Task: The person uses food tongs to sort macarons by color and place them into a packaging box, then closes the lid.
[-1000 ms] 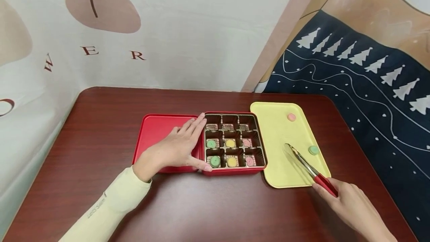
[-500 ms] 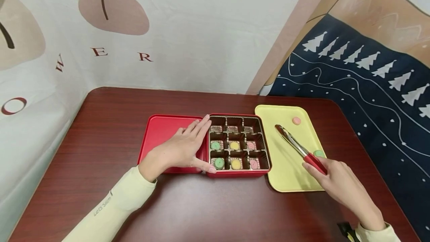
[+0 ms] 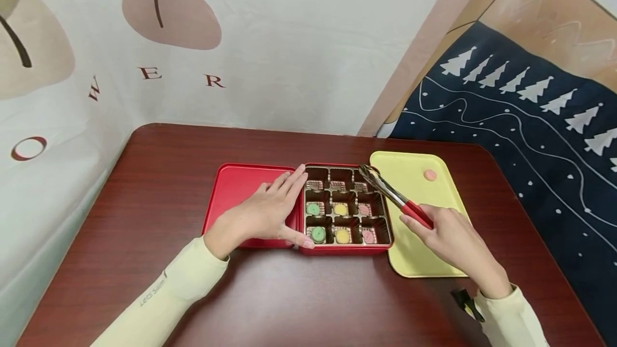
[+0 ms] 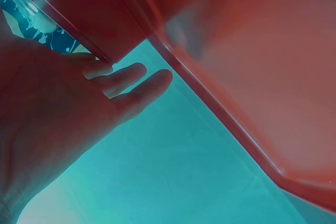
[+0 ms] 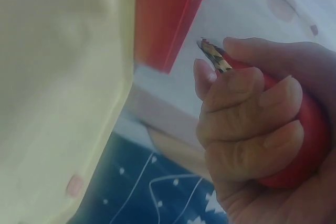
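My right hand (image 3: 448, 232) grips the red-handled metal tongs (image 3: 392, 194). Their tips overlap the top right compartment of the red box (image 3: 349, 250); nothing shows clearly between them. In the right wrist view, the fingers (image 5: 247, 129) are wrapped round the red handle. My left hand (image 3: 262, 216) lies with straight, spread fingers along the box's left edge, thumb at the lower left corner, over the red lid (image 3: 236, 186). Inside the box's dark insert, the middle and front rows hold small round macaron-like pieces: green (image 3: 318, 234), yellow (image 3: 343, 236) and pink (image 3: 368, 237). The back row shows none.
A yellow tray (image 3: 409, 253) lies against the box's right side, with one pinkish round piece (image 3: 430, 175) near its far right corner. My right hand covers part of the tray. The brown table (image 3: 299, 304) ends at fabric hangings behind and at the right.
My right hand has carried the tongs left and away from me, from above the tray to the box's top right corner. The green piece on the tray is hidden now. My left hand stays put.
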A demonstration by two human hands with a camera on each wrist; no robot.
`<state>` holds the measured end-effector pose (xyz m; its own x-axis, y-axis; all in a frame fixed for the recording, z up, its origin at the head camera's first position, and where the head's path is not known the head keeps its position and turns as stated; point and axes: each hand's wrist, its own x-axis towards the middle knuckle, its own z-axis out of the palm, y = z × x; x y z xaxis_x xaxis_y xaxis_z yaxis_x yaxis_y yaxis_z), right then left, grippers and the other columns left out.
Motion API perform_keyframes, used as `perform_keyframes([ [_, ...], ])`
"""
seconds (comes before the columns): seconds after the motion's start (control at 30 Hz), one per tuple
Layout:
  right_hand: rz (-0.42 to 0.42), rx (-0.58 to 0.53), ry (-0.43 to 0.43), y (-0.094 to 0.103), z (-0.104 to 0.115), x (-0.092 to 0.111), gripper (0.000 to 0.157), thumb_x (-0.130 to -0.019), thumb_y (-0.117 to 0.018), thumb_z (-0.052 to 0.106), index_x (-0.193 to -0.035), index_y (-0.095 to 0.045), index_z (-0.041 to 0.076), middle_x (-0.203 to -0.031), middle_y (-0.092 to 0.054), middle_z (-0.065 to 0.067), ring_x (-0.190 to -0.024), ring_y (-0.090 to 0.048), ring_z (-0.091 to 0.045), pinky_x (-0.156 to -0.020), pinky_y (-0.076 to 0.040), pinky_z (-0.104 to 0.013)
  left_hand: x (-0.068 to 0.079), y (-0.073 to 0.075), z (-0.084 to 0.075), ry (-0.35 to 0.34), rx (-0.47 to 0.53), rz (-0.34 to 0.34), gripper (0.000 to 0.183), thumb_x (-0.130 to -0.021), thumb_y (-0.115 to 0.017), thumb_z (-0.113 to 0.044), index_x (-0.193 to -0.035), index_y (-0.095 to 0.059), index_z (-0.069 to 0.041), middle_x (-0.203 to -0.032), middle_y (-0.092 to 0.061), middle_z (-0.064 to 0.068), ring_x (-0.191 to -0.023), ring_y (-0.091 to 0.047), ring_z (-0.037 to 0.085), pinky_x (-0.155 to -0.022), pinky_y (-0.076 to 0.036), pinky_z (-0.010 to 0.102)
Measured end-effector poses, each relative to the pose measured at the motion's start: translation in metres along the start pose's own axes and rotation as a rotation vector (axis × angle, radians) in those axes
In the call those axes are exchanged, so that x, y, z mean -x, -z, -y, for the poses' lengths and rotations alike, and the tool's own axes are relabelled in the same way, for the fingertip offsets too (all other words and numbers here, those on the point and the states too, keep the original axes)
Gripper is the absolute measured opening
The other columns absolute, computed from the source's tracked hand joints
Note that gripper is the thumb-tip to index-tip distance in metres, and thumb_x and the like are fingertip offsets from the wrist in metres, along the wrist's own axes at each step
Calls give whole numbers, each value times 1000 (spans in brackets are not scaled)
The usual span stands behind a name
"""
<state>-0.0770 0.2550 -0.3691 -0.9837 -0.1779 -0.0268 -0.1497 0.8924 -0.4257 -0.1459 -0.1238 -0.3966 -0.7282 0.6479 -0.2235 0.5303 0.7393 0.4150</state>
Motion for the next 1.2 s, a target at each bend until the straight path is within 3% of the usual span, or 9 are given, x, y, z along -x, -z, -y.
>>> perform_keyframes([
  [0.53, 33, -45, 83, -20, 26, -28, 36, -106, -75, 39, -76, -62, 22, -60, -46, 10, -52, -42, -11, -49, -33, -30, 1, 2, -1, 4, 2, -1, 145, -79, -79, -84, -175, -4, -4, -183, 7, 9, -165, -10, 44, -124, -23, 72],
  [0.9, 38, -36, 70, -29, 25, -31, 32, -104, -78, 33, -78, -63, 22, -59, -48, 9, -50, -45, -12, -48, -34, -30, 2, 2, -1, 0, -9, -3, 146, -79, -79, -84, -175, -3, -5, -183, 8, 9, -165, -10, 43, -124, -23, 71],
  [1.2, 25, 14, 88, -28, 30, -30, 39, -104, -76, 44, -76, -60, 23, -60, -48, 9, -53, -45, -12, -50, -35, -31, 2, 2, -2, -4, 0, -5, 146, -79, -79, -83, -175, -3, -4, -183, 8, 10, -165, -9, 43, -125, -22, 70],
])
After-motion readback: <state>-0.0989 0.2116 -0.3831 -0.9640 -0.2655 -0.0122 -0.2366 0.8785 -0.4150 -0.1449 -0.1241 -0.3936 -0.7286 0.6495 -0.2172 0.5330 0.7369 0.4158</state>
